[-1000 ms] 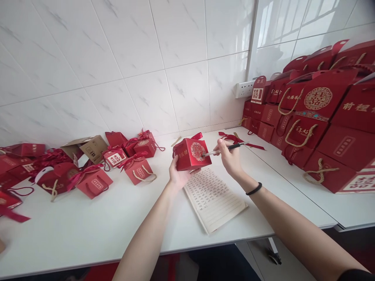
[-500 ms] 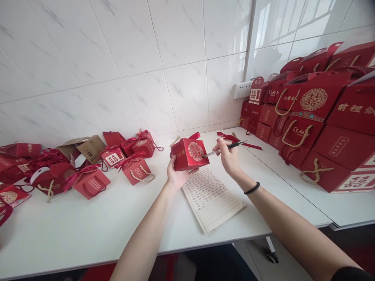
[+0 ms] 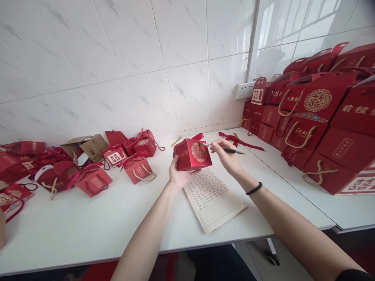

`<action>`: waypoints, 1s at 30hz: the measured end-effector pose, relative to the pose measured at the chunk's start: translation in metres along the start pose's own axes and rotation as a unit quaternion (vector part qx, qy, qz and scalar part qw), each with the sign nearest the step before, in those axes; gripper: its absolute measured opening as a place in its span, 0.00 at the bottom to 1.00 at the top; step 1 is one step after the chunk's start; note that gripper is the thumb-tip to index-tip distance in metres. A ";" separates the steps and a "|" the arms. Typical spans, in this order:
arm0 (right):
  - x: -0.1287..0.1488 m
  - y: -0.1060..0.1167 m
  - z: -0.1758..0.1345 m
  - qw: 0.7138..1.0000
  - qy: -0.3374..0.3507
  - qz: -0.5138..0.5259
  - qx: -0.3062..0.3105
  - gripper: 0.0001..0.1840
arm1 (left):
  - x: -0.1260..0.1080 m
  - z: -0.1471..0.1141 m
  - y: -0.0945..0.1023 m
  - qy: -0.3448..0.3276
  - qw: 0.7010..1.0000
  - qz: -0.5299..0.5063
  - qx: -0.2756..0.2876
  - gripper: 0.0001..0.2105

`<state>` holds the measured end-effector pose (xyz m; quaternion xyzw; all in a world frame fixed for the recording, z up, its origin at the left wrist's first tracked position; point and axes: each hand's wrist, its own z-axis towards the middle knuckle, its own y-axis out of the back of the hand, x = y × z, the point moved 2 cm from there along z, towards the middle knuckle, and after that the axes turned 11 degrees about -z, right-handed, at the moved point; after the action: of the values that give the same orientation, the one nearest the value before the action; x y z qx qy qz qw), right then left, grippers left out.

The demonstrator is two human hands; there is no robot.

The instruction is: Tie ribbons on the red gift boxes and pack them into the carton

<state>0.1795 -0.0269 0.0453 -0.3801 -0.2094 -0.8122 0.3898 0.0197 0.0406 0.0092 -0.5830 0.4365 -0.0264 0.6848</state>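
Observation:
My left hand (image 3: pixel 179 175) is closed around the lower left of a small red gift box (image 3: pixel 185 155), tilted so that its face with a round gold emblem is turned to the right. In my right hand (image 3: pixel 227 155) is a pen (image 3: pixel 236 151), gripped between thumb and fingers. The pen's tip lies over the upper part of the emblem; whether it touches the card I cannot tell. Under the box lies an open notebook (image 3: pixel 224 218) with rows of handwriting, its top edge partly hidden by the box and my left hand.
Several red gift boxes (image 3: pixel 93 180) with ribbons and cords, and a brown cardboard box (image 3: pixel 93 150), stand on the left. A tall stack of red boxes (image 3: pixel 328 132) fills the right. Loose red ribbon (image 3: pixel 249 145) lies behind my right hand. At the far left edge a co-worker's arm (image 3: pixel 2 230) shows.
The pen tip has moved up across the emblem, from its lower right to its upper part. My left hand still holds the box. A co-worker's arm has appeared at the left edge.

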 end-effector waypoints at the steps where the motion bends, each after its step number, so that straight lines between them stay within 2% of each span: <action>1: 0.001 0.000 -0.001 1.000 0.000 -0.003 0.018 0.19 | 0.000 0.000 0.000 0.000 1.000 -0.001 -0.002 0.24; 4: 0.002 0.000 -0.002 0.999 -0.005 -0.011 0.038 0.15 | -0.001 0.000 0.000 -0.009 1.000 -0.008 -0.009 0.23; 9: -0.004 0.001 0.000 1.000 -0.012 0.007 0.014 0.22 | -0.005 0.002 0.004 -0.039 0.999 -0.023 -0.007 0.22; 16: -0.005 -0.001 0.000 1.000 0.004 -0.016 0.017 0.24 | -0.005 0.002 0.005 -0.036 0.999 -0.022 -0.008 0.22; 20: -0.003 0.001 -0.001 1.000 -0.011 -0.008 -0.002 0.24 | -0.005 0.002 0.005 -0.042 0.999 -0.027 -0.010 0.22; 25: -0.001 -0.001 -0.002 0.999 -0.009 -0.009 0.049 0.27 | -0.005 0.004 0.007 -0.041 0.999 -0.026 -0.008 0.24; 30: -0.002 0.000 -0.001 1.000 -0.015 -0.002 0.011 0.25 | -0.005 0.004 0.007 -0.048 0.998 -0.037 -0.020 0.22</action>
<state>0.1801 -0.0263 0.0434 -0.3874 -0.2243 -0.8050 0.3893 0.0158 0.0486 0.0062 -0.6129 0.3815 -0.0147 0.6918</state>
